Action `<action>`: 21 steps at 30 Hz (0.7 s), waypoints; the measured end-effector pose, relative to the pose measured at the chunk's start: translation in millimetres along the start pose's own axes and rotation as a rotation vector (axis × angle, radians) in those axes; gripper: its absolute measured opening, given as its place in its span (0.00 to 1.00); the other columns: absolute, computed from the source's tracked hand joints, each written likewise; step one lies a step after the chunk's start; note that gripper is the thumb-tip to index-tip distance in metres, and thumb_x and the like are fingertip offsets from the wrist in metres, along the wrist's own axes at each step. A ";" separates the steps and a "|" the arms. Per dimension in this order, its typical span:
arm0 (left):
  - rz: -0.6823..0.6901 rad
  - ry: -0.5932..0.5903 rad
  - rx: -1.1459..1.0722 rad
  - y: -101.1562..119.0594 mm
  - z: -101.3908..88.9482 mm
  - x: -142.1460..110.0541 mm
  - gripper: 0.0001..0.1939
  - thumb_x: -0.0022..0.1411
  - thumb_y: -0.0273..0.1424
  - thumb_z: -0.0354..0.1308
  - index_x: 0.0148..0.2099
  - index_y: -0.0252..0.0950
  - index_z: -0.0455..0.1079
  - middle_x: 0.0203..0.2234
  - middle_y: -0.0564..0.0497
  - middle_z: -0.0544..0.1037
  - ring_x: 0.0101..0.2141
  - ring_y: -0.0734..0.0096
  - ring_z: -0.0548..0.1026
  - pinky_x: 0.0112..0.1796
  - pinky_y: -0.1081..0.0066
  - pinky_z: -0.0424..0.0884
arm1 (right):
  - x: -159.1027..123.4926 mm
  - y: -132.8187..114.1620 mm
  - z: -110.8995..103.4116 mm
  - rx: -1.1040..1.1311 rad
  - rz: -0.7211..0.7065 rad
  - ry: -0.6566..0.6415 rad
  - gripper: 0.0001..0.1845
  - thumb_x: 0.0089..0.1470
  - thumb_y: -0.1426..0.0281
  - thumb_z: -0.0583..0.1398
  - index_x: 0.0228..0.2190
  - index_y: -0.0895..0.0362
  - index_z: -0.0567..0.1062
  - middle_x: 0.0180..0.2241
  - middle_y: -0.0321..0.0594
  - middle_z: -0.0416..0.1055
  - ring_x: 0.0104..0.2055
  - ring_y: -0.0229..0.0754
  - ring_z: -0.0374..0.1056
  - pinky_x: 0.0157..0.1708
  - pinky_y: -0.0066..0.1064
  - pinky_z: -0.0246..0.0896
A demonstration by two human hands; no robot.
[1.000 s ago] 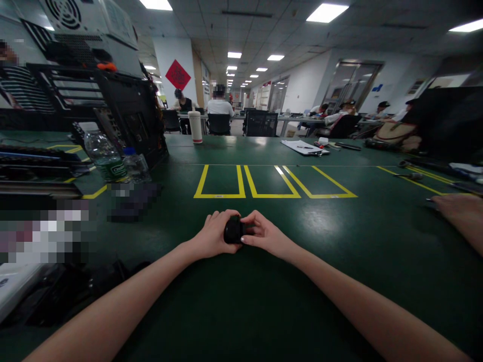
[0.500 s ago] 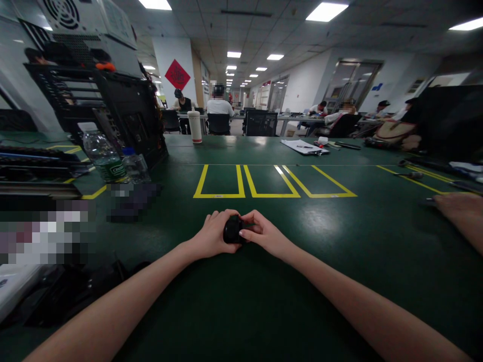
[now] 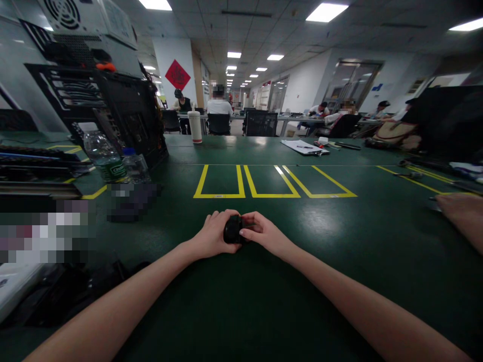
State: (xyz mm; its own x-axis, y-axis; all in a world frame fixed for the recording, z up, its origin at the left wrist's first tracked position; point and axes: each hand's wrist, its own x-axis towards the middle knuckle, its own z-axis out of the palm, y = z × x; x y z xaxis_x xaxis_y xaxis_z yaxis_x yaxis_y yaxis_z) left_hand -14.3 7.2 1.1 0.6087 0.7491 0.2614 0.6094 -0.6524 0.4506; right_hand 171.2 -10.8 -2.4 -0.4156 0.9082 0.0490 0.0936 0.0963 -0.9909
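Observation:
A small black rounded object (image 3: pixel 233 231) sits between my two hands, just above or on the green table (image 3: pixel 241 306); its exact kind I cannot make out. My left hand (image 3: pixel 213 235) is wrapped round its left side, thumb below and fingers over the top. From the right, my right hand (image 3: pixel 262 232) pinches the object's right edge between thumb and fingertips. Part of the object is hidden behind the fingers.
Yellow tape outlines (image 3: pixel 219 196) lie beyond my hands. At left stand a plastic bottle (image 3: pixel 103 153), a smaller blue-capped bottle (image 3: pixel 136 166) and a black computer case (image 3: pixel 132 120). Further back are a white cup (image 3: pixel 195 126) and a clipboard (image 3: pixel 304 147). Another person's hand (image 3: pixel 462 213) rests at right.
My hands and the black object stay nearly in place, with only a tiny shift of the right fingers. The other person's hand at right has moved slightly.

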 end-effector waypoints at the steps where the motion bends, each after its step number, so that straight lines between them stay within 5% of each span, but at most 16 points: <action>1: -0.001 0.003 0.003 -0.4 0.7 0.1 0.31 0.43 0.37 0.61 0.50 0.41 0.53 0.39 0.49 0.65 0.38 0.59 0.64 0.38 0.62 0.59 | -0.4 -0.2 -0.8 0.003 0.000 -0.020 0.15 0.46 0.69 0.60 0.37 0.56 0.63 0.40 0.40 0.63 0.44 0.42 0.63 0.44 0.39 0.60; 7: 0.014 -0.014 -0.015 -0.5 -0.9 -0.6 0.31 0.44 0.37 0.60 0.50 0.41 0.52 0.39 0.49 0.65 0.38 0.60 0.63 0.38 0.62 0.59 | -2.4 1.0 -2.8 0.061 -0.048 -0.095 0.20 0.40 0.72 0.63 0.36 0.54 0.62 0.41 0.38 0.62 0.45 0.42 0.62 0.43 0.38 0.61; 14: 0.011 -0.020 -0.036 0.2 -2.1 -1.2 0.31 0.45 0.37 0.60 0.51 0.42 0.52 0.40 0.49 0.65 0.38 0.60 0.63 0.38 0.62 0.59 | 0.7 2.2 3.2 0.000 -0.028 0.027 0.13 0.46 0.65 0.59 0.35 0.54 0.63 0.36 0.37 0.64 0.38 0.39 0.64 0.30 0.30 0.62; 21: 0.003 -0.019 -0.033 0.2 -1.3 -0.9 0.31 0.45 0.37 0.61 0.50 0.42 0.52 0.40 0.49 0.65 0.38 0.60 0.63 0.39 0.62 0.59 | -2.4 -0.2 0.5 -0.029 0.020 -0.020 0.15 0.47 0.65 0.58 0.37 0.55 0.62 0.39 0.39 0.63 0.41 0.41 0.63 0.37 0.36 0.62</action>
State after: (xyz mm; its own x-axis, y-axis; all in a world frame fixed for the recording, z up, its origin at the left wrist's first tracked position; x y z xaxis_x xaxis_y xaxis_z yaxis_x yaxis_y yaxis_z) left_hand -15.4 6.5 2.0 0.6200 0.7449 0.2464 0.5909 -0.6499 0.4780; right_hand 171.8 -13.2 -2.4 -0.4316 0.9017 0.0260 0.1288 0.0901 -0.9876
